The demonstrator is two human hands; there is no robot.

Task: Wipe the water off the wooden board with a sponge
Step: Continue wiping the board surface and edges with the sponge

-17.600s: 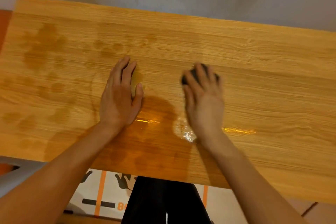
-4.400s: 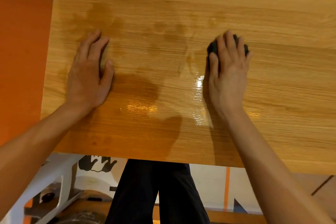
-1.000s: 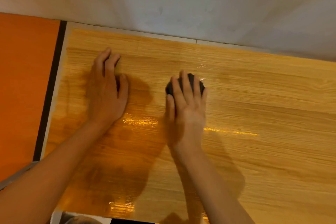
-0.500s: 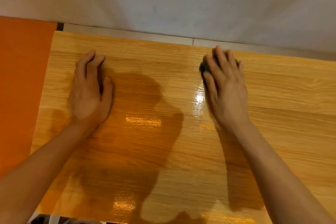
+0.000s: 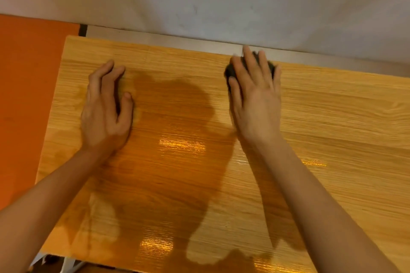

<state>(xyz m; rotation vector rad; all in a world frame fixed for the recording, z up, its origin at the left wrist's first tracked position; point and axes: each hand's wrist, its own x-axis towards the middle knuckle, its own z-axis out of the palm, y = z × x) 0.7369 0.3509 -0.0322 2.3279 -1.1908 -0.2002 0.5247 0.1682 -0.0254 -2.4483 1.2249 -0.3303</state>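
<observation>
The dark sponge (image 5: 230,71) sits at the far edge of the wooden board (image 5: 332,139), pressed flat under the right hand's (image 5: 255,99) straight fingers. Left of the sponge, the left hand (image 5: 104,113) rests palm-down on the board, fingers relaxed, holding nothing.

Warm, rather dim indoor light falls from above and behind the person; a large dark shadow of head and arms lies on the wooden board (image 5: 332,139) between the hands; bright glare patches shine on its wet middle and near edge; the right hand (image 5: 255,99) is a little blurred by motion; the board's edges bend slightly from the wide lens; the whole picture is soft.
</observation>
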